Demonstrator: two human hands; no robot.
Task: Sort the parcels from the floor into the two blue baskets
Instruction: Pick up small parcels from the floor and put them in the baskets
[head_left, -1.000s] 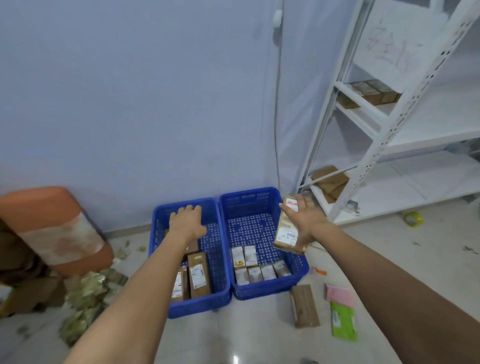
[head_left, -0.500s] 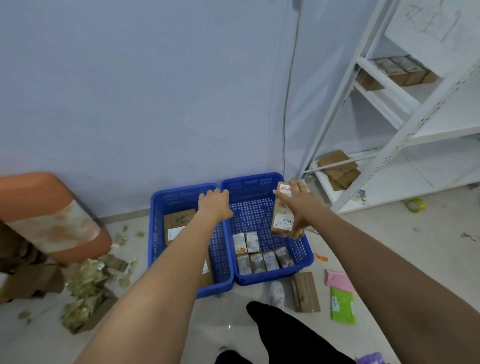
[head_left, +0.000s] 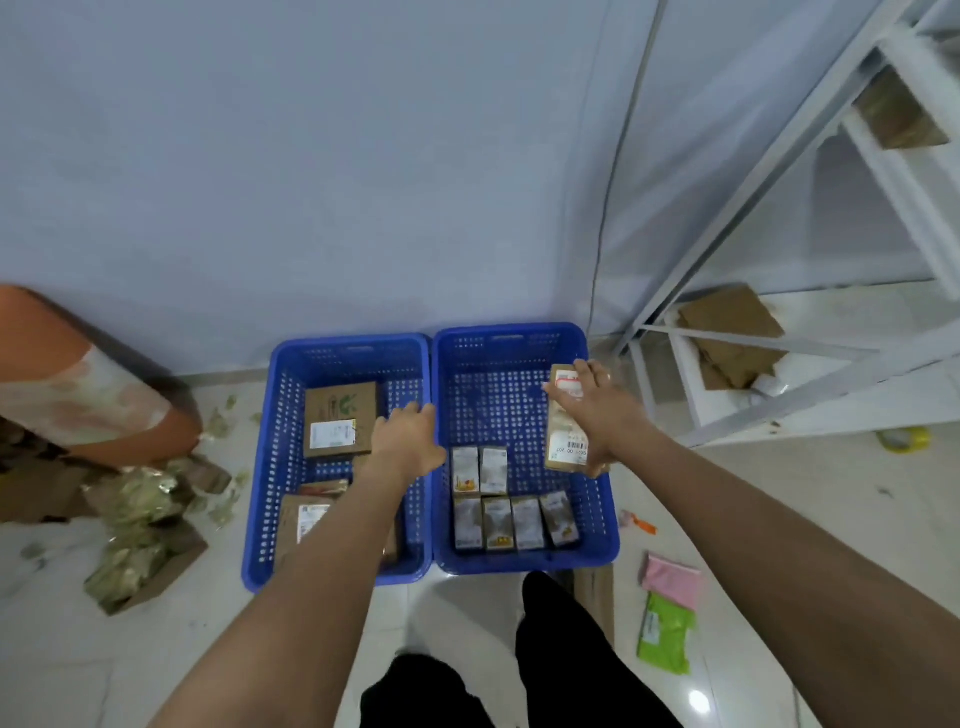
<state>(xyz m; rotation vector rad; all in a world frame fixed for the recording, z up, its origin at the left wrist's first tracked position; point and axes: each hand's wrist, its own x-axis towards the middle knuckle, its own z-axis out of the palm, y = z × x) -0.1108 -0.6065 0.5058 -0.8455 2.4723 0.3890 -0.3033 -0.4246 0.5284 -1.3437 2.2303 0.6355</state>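
Gripping a parcel (head_left: 566, 415), the right hand (head_left: 605, 410) has sunk into the right basket (head_left: 511, 332).

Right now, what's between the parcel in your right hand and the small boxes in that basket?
In the head view, only bare basket floor lies between the held parcel and the small boxes.

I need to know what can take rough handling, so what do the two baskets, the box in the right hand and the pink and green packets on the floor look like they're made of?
Baskets: moulded blue plastic, likely rigid; perforated walls, slight sheen.
Box: brown cardboard, matte, with a white printed label.
Pink packet and green packet: probably thin plastic mailer film; flat, soft-edged, faintly glossy. Paper can't be ruled out.
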